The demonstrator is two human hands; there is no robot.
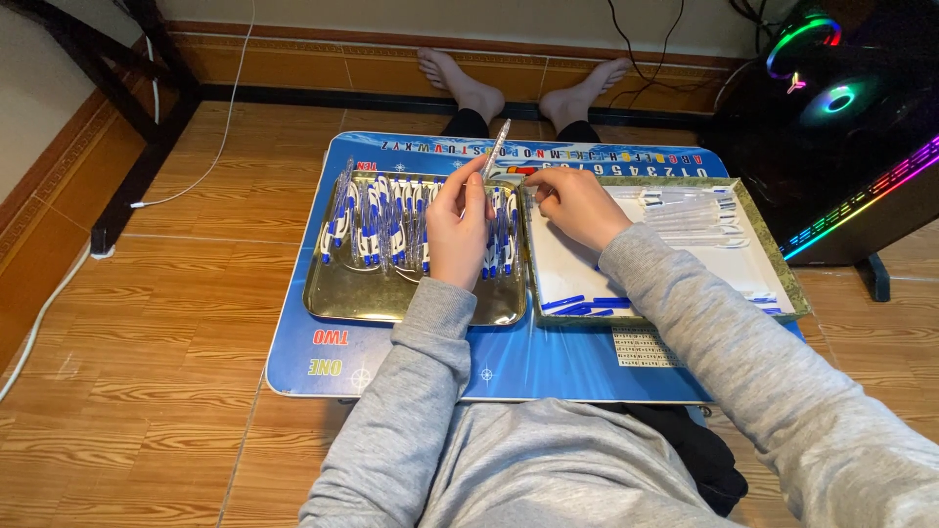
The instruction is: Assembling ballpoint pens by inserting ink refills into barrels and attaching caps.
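Seated on the floor, sorting pens over a low blue desk (509,362).

Left hand (458,227) closed around one clear pen (496,149), held upright with its tip tilted toward the feet, above the metal tray (337,298) packed with blue-and-white pens (377,220) in rows. Right hand (577,203) resting with fingers curled together at the near-left corner of the white tray (773,264); whether pinching anything there, cannot tell. Clear pen barrels (699,215) lying at that tray's far side, blue caps (587,305) scattered along its near edge. Trays side by side, touching. Lit computer case (851,117) off to the right on the wooden floor (147,372).
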